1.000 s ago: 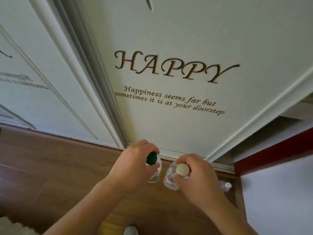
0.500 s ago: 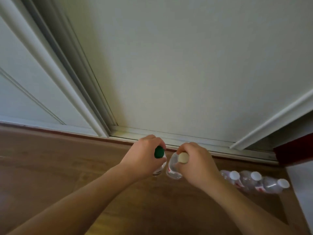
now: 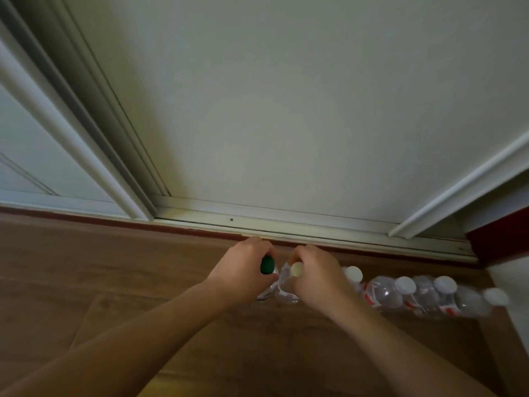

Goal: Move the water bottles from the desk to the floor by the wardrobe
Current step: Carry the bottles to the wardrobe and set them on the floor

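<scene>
Bottles (image 3: 286,287) lower than before, upright, caps up; left hand (image 3: 243,272), right hand (image 3: 319,275) fingers (image 3: 303,253) round necks.

We get a dim, greenish frame under soft, even light. The wardrobe door (image 3: 286,110) shades darker toward the upper left. Its rails bow near the frame's edges from the wide lens. The water bottles (image 3: 383,295) at lower right are smeared with blur.

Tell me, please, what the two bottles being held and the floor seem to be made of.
Green-capped bottle in the left hand and pale-capped bottle in the right hand: likely clear plastic, glossy, since light glints on their see-through walls. Floor: brown wood-look planks, matt, with grain and seams; wood or laminate, cannot tell.
</scene>
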A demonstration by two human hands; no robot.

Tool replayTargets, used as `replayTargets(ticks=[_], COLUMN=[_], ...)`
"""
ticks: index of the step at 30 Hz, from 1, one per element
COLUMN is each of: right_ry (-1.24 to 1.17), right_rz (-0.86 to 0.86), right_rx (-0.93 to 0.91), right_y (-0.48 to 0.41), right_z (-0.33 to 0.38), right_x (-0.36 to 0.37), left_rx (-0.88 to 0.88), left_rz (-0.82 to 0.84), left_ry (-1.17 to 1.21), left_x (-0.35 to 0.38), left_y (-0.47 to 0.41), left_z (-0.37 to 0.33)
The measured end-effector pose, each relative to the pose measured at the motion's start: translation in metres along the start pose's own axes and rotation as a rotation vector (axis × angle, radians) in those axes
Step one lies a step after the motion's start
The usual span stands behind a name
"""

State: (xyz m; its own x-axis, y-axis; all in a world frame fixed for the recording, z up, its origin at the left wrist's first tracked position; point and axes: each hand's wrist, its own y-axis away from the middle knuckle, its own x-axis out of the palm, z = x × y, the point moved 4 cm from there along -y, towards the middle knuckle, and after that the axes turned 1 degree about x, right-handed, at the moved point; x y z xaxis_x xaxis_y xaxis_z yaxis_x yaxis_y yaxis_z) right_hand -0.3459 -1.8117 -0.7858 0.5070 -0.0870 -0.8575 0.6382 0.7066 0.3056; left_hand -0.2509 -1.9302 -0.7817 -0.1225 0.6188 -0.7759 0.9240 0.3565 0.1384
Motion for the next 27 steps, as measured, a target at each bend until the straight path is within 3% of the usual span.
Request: replayTargets(ticks=[11,27], right_ry=[-0.003,0.123], right_rz=[-0.01,-0.057], right_rx=[0.015,-0.014], right_y=[0.004,0.021], right_z=[-0.017,-0.026], right_x=[0.019,0.012], left_rx=[0.063,0.099], left_rz=[0.035,0.018], left_ry=[-0.042,-0.085], left_x=[0.035,0.032], left_y=[0.0,0.006], left_z=[0.017,0.017])
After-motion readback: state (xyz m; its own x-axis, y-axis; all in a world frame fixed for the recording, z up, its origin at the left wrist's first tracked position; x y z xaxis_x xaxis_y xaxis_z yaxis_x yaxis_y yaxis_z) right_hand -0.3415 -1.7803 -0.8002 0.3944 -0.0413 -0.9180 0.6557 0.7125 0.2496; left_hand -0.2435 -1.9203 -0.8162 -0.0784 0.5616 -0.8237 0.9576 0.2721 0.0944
